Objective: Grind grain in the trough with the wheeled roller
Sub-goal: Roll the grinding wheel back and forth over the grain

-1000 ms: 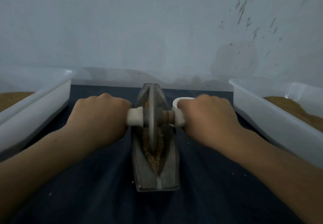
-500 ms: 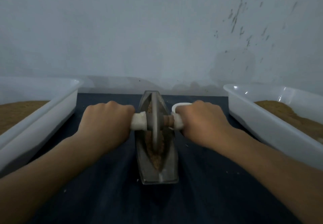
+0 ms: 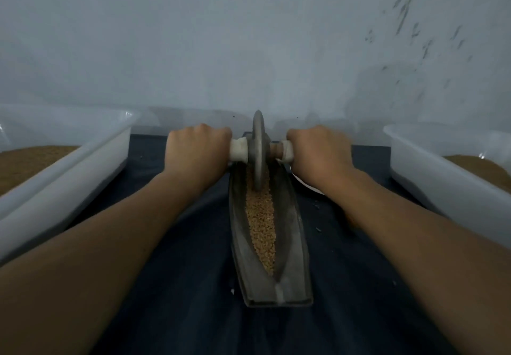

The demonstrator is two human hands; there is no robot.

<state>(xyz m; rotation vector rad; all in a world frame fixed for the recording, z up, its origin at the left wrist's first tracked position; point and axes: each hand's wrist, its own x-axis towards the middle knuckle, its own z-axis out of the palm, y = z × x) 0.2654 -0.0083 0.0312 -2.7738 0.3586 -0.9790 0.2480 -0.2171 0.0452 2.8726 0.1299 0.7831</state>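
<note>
A grey boat-shaped metal trough lies lengthwise on dark cloth, its groove filled with tan grain. A grey metal wheel stands upright at the trough's far end, its rim down in the grain. A handle with white-wrapped ends runs through the wheel's hub. My left hand grips the left end of the handle. My right hand grips the right end. Both arms are stretched far forward.
A white plastic tub holding brown grain stands at the left. A second white tub with brown grain stands at the right. A pale wall rises just behind the trough. Part of a white round object shows under my right wrist.
Both hands have pushed the wheel from the middle of the trough to its far end, uncovering the grain along the near part of the groove.
</note>
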